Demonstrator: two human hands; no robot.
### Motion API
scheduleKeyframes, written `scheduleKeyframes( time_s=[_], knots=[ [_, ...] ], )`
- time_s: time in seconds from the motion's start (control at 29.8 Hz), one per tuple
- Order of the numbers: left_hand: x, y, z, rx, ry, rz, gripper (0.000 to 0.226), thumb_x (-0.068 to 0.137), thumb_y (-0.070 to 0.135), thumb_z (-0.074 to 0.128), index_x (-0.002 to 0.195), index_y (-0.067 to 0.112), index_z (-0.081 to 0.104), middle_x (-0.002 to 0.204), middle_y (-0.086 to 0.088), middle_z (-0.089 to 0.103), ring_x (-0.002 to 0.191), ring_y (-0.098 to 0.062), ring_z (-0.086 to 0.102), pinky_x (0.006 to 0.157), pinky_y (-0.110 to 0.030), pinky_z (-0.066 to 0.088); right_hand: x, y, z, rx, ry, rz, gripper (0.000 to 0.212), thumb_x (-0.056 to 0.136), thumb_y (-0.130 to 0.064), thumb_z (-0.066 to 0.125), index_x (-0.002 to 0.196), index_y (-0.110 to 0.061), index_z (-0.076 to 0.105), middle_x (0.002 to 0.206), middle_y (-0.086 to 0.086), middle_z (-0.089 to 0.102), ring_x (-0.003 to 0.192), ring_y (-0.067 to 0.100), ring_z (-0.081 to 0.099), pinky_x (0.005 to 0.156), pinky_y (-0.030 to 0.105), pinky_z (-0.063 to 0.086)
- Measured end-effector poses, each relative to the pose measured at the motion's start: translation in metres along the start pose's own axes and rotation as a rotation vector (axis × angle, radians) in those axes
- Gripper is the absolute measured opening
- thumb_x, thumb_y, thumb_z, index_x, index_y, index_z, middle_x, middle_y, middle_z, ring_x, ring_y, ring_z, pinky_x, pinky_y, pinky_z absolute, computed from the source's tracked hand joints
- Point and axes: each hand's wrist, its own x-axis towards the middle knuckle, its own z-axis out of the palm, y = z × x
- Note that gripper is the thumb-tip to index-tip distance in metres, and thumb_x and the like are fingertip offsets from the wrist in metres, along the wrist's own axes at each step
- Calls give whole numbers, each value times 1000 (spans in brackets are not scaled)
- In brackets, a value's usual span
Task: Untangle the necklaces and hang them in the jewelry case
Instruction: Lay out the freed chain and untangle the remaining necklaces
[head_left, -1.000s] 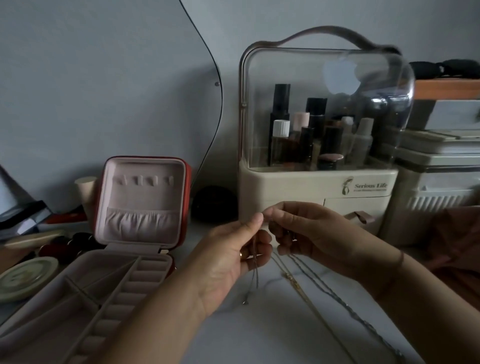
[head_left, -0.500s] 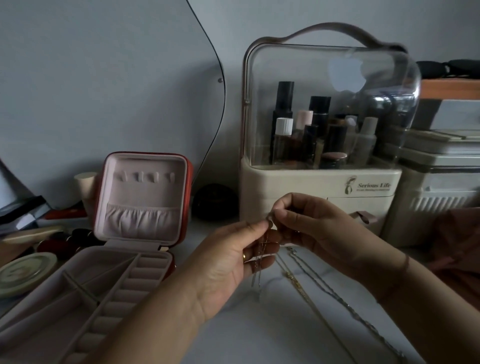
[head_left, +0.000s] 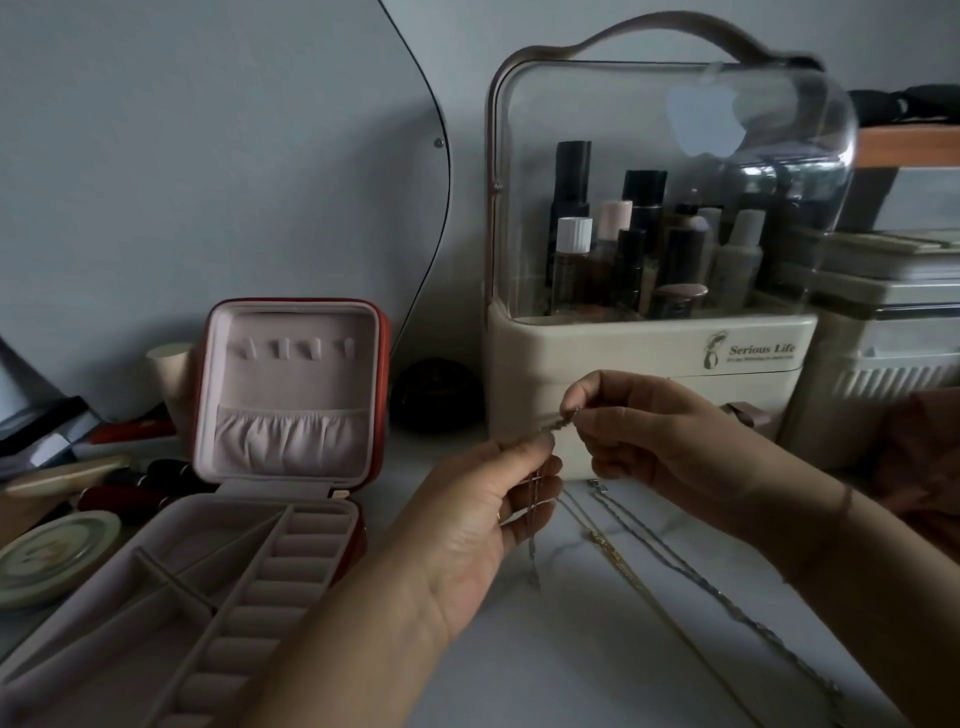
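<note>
The counter carries a clear-domed cosmetics organizer at the back and, to its left, the jewelry case, which stands open with its lid upright and its tray flat. The left hand is raised above the counter in front of the organizer, palm turned up, thumb and forefinger pinched on a thin chain, with the other fingers curled beneath. The right hand faces it, close by, fingertips pinched on the same chain at its upper end. The rest of that chain hangs below the left hand in loose strands, the lowest part near the counter. Two more necklaces, a gold chain and a silver chain, lie stretched out side by side on the counter beneath the right hand. A row of small hooks sits in the upper lid, above a gathered pocket. Judged by appearance, the chains are very light, limp and fine. They are likely to knot or kink under tension. Take hold at the clasp end with the fingertips, apply minimal pull, and let the length hang free.
</note>
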Motion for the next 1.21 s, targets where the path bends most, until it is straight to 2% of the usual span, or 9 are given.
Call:
scheduleKeyframes(
  time_s=[0.1, 0.2, 0.3, 0.57, 0.74, 0.91, 1.01, 1.11, 1.21],
  knots=[
    [0, 1, 0, -28, -4, 30, 11, 67, 19, 69, 75, 12, 72, 68, -4, 68, 62, -11, 65, 69, -26, 50, -1, -1, 2, -115, 15, -1, 23, 75, -18, 64, 93, -4, 63, 63, -4, 54, 57, 9, 43, 54, 21, 40],
    [1, 2, -1, -11, 26, 54, 12, 75, 18, 67, 83, 10, 72, 68, -3, 68, 61, -9, 65, 67, -25, 49, -1, -1, 6, -232, 49, 7, 32, 72, -23, 64, 96, -3, 66, 66, -5, 60, 58, 9, 45, 54, 20, 42],
    [1, 4, -1, -2, 57, 47, 8, 83, 13, 65, 80, 10, 71, 67, -3, 69, 61, -9, 65, 68, -26, 49, -1, -2, 9, -250, 92, 2, 29, 70, -24, 63, 91, -5, 66, 61, -8, 58, 55, 9, 44, 52, 19, 41],
    [-3, 6, -1, 92, 59, 45, 16, 80, 11, 68, 67, 19, 73, 69, 2, 69, 65, -8, 64, 67, -23, 47, -4, -5, 13, -216, 149, -64, 22, 75, -27, 62, 84, -7, 63, 57, -4, 46, 51, 7, 39, 49, 18, 37],
    [-6, 6, 2, 90, 8, 26, 30, 83, -4, 53, 83, 17, 75, 82, -2, 74, 69, -10, 67, 70, -23, 48, -7, -9, 12, -218, 110, -101, 21, 75, -23, 61, 85, -5, 63, 55, -6, 50, 51, 6, 41, 48, 17, 38],
    [-6, 7, 1, 73, -47, 18, 18, 85, 14, 57, 93, 11, 73, 83, -4, 74, 67, -8, 66, 70, -23, 48, -8, -9, 11, -211, 110, -114, 19, 75, -20, 62, 86, -4, 64, 54, -7, 55, 49, 4, 40, 46, 16, 37],
    [-5, 7, 0, 115, -56, 56, 14, 79, 24, 66, 84, 15, 74, 80, -2, 73, 69, -7, 67, 72, -25, 47, -7, -8, 10, -189, 120, -121, 16, 76, -18, 63, 84, -5, 65, 56, -6, 57, 47, 5, 39, 45, 16, 36],
    [-7, 6, 1, 143, -69, 82, 19, 61, 30, 70, 74, 17, 76, 77, 0, 73, 71, -8, 67, 73, -25, 47, -7, -9, 9, -171, 139, -121, 15, 74, -20, 65, 82, -7, 67, 61, 1, 58, 48, 6, 39, 45, 17, 36],
    [-8, 5, 1, 161, -87, 94, 18, 58, 31, 69, 70, 20, 77, 77, 1, 73, 73, -8, 68, 74, -25, 47, -7, -8, 8, -181, 136, -112, 16, 72, -21, 66, 81, -8, 67, 61, 0, 58, 49, 7, 40, 46, 17, 37]
  ],
)
